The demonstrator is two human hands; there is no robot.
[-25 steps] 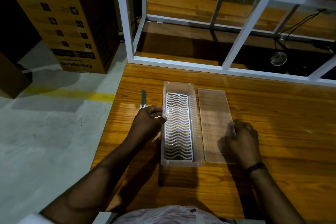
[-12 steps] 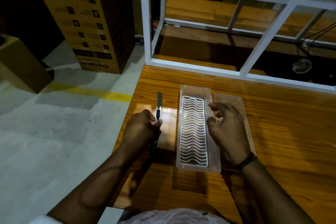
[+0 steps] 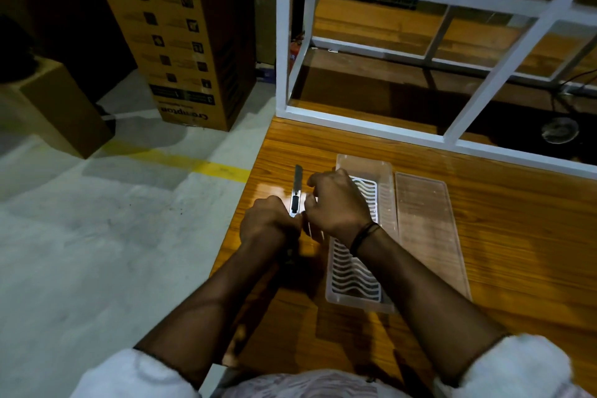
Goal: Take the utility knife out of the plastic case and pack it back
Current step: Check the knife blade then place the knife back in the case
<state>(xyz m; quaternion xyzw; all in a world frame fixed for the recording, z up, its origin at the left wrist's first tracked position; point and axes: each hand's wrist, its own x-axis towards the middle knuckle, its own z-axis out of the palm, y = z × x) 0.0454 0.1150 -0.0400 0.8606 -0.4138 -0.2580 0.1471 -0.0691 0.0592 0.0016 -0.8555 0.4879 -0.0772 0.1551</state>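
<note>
The utility knife (image 3: pixel 296 194) is a slim silver tool with a black slider and its blade out, pointing away from me. It sits left of the case, near the table's left edge. My left hand (image 3: pixel 269 224) is shut around its handle end. My right hand (image 3: pixel 336 205) has reached across the case and its fingertips touch the knife's right side by the slider. The clear plastic case (image 3: pixel 386 200) lies open on the table with a white wavy insert inside. Its clear lid (image 3: pixel 426 229) lies flat just right of it.
The wooden table (image 3: pixel 504 236) ends at its left edge just beside the knife, with concrete floor below. A white metal frame (image 3: pixel 381 126) runs along the table's far side. A tall cardboard box (image 3: pixel 181 42) and a smaller one (image 3: pixel 61 103) stand on the floor.
My right hand left the lid, crossed over the case and reached the knife. My left hand kept hold of the knife left of the case. The camera view shifted to the left.
</note>
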